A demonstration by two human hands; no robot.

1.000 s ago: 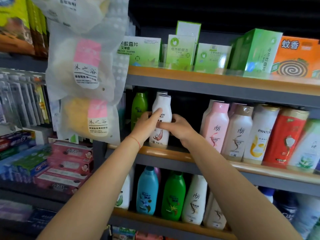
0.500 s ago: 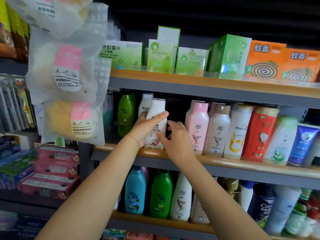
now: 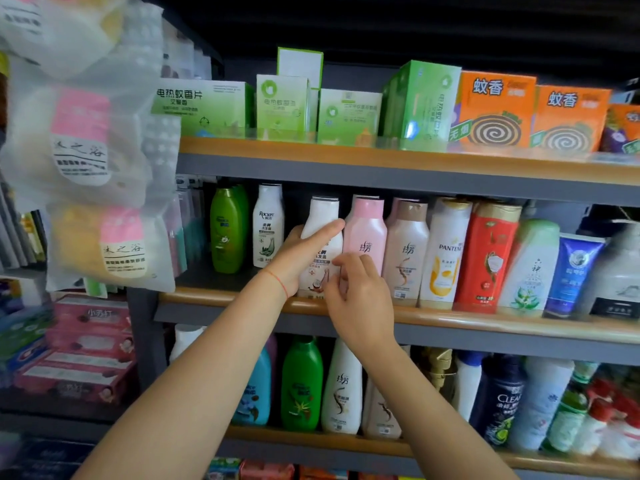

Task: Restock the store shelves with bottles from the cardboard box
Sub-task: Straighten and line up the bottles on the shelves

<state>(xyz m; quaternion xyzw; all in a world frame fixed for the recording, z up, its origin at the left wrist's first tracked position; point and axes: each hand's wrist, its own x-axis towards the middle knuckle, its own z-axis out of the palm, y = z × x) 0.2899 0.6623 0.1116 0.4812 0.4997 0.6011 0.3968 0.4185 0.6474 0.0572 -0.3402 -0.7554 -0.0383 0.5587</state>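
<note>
A white shampoo bottle (image 3: 323,216) stands upright on the middle shelf (image 3: 485,320), right against a pink bottle (image 3: 367,233). My left hand (image 3: 298,258) wraps around the white bottle's left side, with the index finger across its front. My right hand (image 3: 360,299) is at the bottle's lower right, thumb on the label and fingertips at the seam with the pink bottle. The cardboard box is not in view.
Left of the held bottle stand another white bottle (image 3: 268,226) and a green bottle (image 3: 227,233), with a gap between. Further bottles fill the shelf to the right and the shelf below. Green and orange boxes (image 3: 495,112) sit above. Plastic bags (image 3: 86,150) hang at left.
Both hands have slid the white bottle to the right along the middle shelf until it stands next to the pink bottle. A second white bottle now shows at its left.
</note>
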